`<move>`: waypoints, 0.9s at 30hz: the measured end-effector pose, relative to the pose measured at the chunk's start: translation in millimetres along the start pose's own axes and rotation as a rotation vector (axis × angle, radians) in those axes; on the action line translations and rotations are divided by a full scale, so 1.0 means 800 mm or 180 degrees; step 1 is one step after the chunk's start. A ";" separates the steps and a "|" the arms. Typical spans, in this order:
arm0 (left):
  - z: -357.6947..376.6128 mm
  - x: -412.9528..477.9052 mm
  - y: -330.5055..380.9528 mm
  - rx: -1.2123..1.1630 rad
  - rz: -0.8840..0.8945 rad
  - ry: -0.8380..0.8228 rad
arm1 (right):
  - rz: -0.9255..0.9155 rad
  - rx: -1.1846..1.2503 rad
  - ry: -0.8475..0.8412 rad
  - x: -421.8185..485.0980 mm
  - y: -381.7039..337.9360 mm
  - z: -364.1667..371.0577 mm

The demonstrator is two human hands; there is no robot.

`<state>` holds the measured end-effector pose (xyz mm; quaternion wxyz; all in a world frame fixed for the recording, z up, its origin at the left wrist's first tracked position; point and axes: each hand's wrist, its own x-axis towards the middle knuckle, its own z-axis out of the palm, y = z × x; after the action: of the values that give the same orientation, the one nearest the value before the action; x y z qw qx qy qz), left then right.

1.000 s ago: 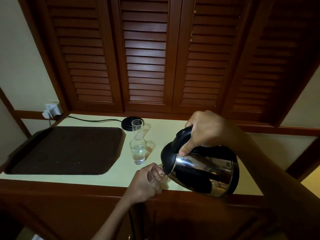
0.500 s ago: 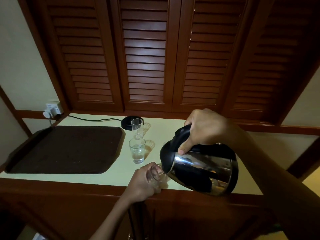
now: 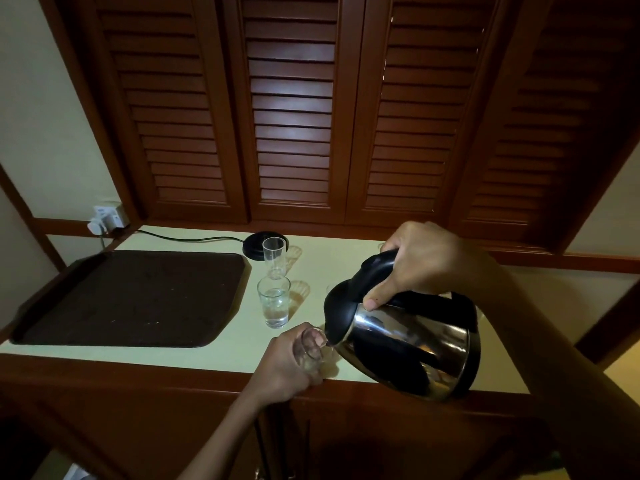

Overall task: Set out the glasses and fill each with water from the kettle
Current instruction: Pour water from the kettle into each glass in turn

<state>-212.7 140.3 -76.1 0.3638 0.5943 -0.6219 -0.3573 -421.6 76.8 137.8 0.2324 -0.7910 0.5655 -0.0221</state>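
Note:
My right hand (image 3: 424,261) grips the black handle of a steel kettle (image 3: 412,344), tilted left with its spout over a clear glass (image 3: 313,351) near the counter's front edge. My left hand (image 3: 285,362) is wrapped around that glass. A second glass (image 3: 273,301), partly filled with water, stands just behind it. A third glass (image 3: 273,258), which looks empty, stands farther back beside the kettle base (image 3: 256,244).
A dark brown tray (image 3: 135,299) lies on the left of the pale counter (image 3: 339,265). The base's cord (image 3: 187,237) runs to a wall socket (image 3: 107,216) at the back left. Wooden louvred doors (image 3: 291,109) rise behind the counter.
The kettle and both hands have barely shifted; the kettle stays tilted over the held glass.

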 end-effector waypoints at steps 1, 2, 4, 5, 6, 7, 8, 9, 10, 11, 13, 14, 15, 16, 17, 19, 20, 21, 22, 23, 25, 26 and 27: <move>0.000 0.001 0.000 -0.0019 -0.0011 0.0004 | -0.0013 0.0113 -0.0052 -0.003 0.002 -0.002; 0.000 0.001 0.000 -0.0042 -0.0022 0.0003 | -0.0032 0.0251 -0.0076 -0.005 0.005 -0.004; -0.001 0.002 0.000 -0.0051 -0.0026 0.0001 | -0.0060 0.0500 -0.0037 -0.010 0.012 -0.006; -0.003 0.003 0.000 -0.0047 -0.0027 0.0011 | -0.0091 0.0582 0.0007 -0.013 0.016 -0.008; -0.003 0.004 0.000 -0.0049 -0.0040 0.0026 | -0.0144 0.0664 0.0064 -0.017 0.020 -0.008; -0.004 0.005 0.000 -0.0067 -0.0056 0.0048 | -0.0227 0.0777 0.0134 -0.020 0.024 -0.010; -0.004 0.006 0.002 -0.0097 -0.0089 0.0091 | -0.0345 0.0933 0.0214 -0.024 0.030 -0.011; -0.004 0.007 0.003 -0.0147 -0.0136 0.0156 | -0.0473 0.1092 0.0287 -0.027 0.036 -0.012; -0.004 0.009 0.004 -0.0216 -0.0202 0.0251 | -0.0575 0.1219 0.0356 -0.031 0.041 -0.013; -0.004 0.011 0.008 -0.0292 -0.0270 0.0366 | -0.0641 0.1318 0.0431 -0.034 0.048 -0.014; -0.009 0.018 0.020 -0.0438 -0.0382 0.0579 | -0.0718 0.1483 0.0611 -0.037 0.063 -0.019; -0.014 0.023 0.028 -0.0514 -0.0406 0.0649 | -0.0722 0.1545 0.0702 -0.038 0.071 -0.021; -0.019 0.030 0.036 -0.0587 -0.0390 0.0710 | -0.0721 0.1629 0.0782 -0.039 0.080 -0.025; -0.024 0.037 0.046 -0.0650 -0.0358 0.0779 | -0.0725 0.1742 0.0838 -0.040 0.090 -0.029; -0.030 0.045 0.057 -0.0701 -0.0314 0.0847 | -0.0726 0.1867 0.0861 -0.042 0.101 -0.032; -0.038 0.065 0.077 -0.0801 -0.0231 0.0923 | -0.0699 0.2097 0.0810 -0.045 0.121 -0.040; -0.040 0.076 0.086 -0.0873 -0.0219 0.0925 | -0.0672 0.2193 0.0775 -0.046 0.131 -0.044; -0.041 0.087 0.094 -0.0945 -0.0226 0.0922 | -0.0639 0.2279 0.0761 -0.047 0.141 -0.048; -0.041 0.099 0.102 -0.1020 -0.0238 0.0918 | -0.0608 0.2347 0.0763 -0.046 0.150 -0.052; -0.040 0.112 0.109 -0.1080 -0.0230 0.0889 | -0.0566 0.2381 0.0759 -0.044 0.160 -0.056; -0.033 0.143 0.118 -0.1120 -0.0222 0.0834 | -0.0479 0.2405 0.0735 -0.043 0.176 -0.065; -0.030 0.158 0.119 -0.1109 -0.0229 0.0836 | -0.0441 0.2414 0.0731 -0.041 0.182 -0.069; -0.025 0.175 0.119 -0.1089 -0.0251 0.0828 | -0.0386 0.2433 0.0739 -0.039 0.190 -0.073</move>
<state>-245.3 3.6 20.9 0.5223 0.5888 -0.4763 -0.3920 -584.6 46.8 137.2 0.4427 -0.6719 0.4912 -0.3336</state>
